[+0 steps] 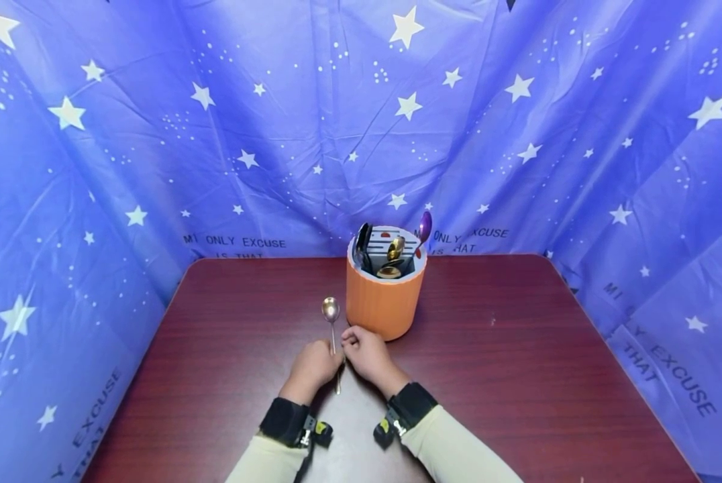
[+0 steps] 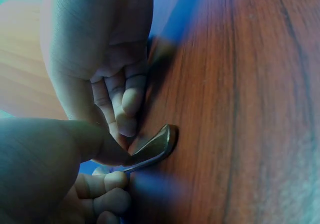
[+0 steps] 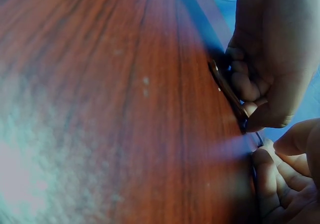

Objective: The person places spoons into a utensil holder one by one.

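Observation:
A metal spoon (image 1: 331, 309) lies lengthwise on the table, its bowl pointing away from me. My left hand (image 1: 315, 365) pinches its handle between thumb and fingers. The handle's end (image 2: 162, 144) sticks out toward me, low over the wood. Just right of the spoon is my right hand (image 1: 368, 354), loosely curled, fingertips close beside the handle. Its thumb (image 3: 292, 139) stands off from the other fingers in the right wrist view, nothing gripped between them.
Behind my right hand stands an orange utensil holder (image 1: 382, 305) with several spoons and dark-handled utensils upright in it. A purple spoon (image 1: 425, 227) leans out of its right side. Around the dark red table (image 1: 488, 376) hangs a blue star-patterned curtain (image 1: 313, 134).

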Demonstrator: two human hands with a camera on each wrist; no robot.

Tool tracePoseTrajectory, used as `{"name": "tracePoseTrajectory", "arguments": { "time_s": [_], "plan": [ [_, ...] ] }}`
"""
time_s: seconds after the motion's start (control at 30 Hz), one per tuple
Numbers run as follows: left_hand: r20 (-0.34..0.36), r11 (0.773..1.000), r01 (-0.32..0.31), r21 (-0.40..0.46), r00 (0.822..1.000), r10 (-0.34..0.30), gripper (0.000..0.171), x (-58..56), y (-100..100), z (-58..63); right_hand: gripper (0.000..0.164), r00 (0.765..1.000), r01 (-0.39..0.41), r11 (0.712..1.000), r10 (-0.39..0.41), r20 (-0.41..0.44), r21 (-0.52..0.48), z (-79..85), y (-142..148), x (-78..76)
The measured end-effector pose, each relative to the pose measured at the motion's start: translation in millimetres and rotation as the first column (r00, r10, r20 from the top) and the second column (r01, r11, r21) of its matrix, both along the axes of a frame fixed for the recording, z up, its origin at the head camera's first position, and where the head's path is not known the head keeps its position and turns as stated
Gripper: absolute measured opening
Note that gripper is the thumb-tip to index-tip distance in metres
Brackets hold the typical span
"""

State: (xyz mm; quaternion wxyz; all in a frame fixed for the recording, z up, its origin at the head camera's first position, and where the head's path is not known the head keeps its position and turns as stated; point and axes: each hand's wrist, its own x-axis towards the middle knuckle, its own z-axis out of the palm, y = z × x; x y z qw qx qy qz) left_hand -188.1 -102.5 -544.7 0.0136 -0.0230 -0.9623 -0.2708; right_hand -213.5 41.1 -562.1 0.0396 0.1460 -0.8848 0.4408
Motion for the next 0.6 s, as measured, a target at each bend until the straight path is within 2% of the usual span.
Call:
{"name": "tracePoseTrajectory", "arguments": {
  "time_s": [0.17,0.37,0.6],
  "plan": [
    [-0.012,0.999,-0.033,0.02,0.999,0.033,0.029,-0.7,0.2,-3.5,0.005,1.0,-0.006,1.0,0.006,0.015,0.014,-0.5,-0.1,0.0],
    [0.011,0.998,-0.063,0.007,0.998,0.063,0.037,-2.0,-0.6,-5.0,0.006,1.0,-0.009,1.0,0.009,0.014,0.022,-0.2,-0.9,-0.3],
    [0.026,0.997,-0.023,0.07,0.999,0.021,0.038,-2.4,-3.8,-4.9,0.015,1.0,-0.003,1.0,0.002,0.03,0.016,0.9,-1.9,-1.9]
  ]
}}
